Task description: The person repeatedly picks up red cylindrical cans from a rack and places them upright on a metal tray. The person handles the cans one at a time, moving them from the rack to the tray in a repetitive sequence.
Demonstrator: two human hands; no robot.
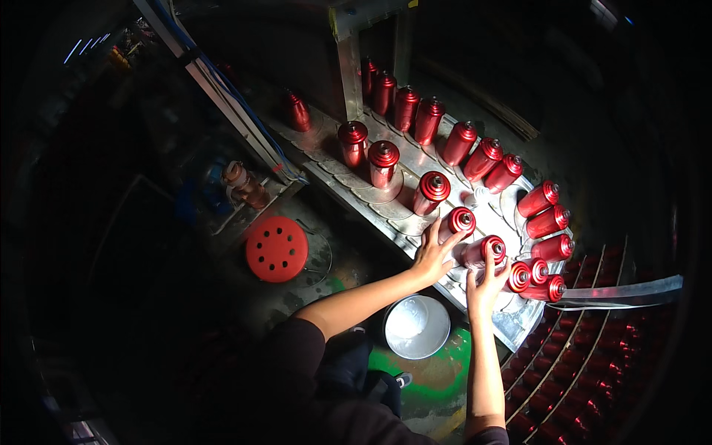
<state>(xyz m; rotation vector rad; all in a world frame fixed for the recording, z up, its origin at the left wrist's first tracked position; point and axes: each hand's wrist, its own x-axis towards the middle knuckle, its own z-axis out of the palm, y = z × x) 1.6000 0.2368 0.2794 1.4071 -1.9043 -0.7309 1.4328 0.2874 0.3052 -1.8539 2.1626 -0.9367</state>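
My left hand (431,256) curls round the side of a shiny red metal canister (462,221) with a stepped, ringed top and a small metal tip. Just to its right, my right hand (487,285) grips a second red canister (492,248) of the same kind, fingers and thumb on either side. Both canisters are on a brightly lit conveyor (377,211) of overlapping metal plates. Close by my right hand stand more canisters, one of them (519,277) nearly touching its fingers. My fingers partly cover the lower bodies of the held ones.
Several red canisters line the far side of the conveyor (460,142). Below the near edge is a metal basin (417,327); a red round stool (277,249) with holes stands left. At lower right are racked rows of red canisters (582,363). A slanted metal post (230,104) rises at left.
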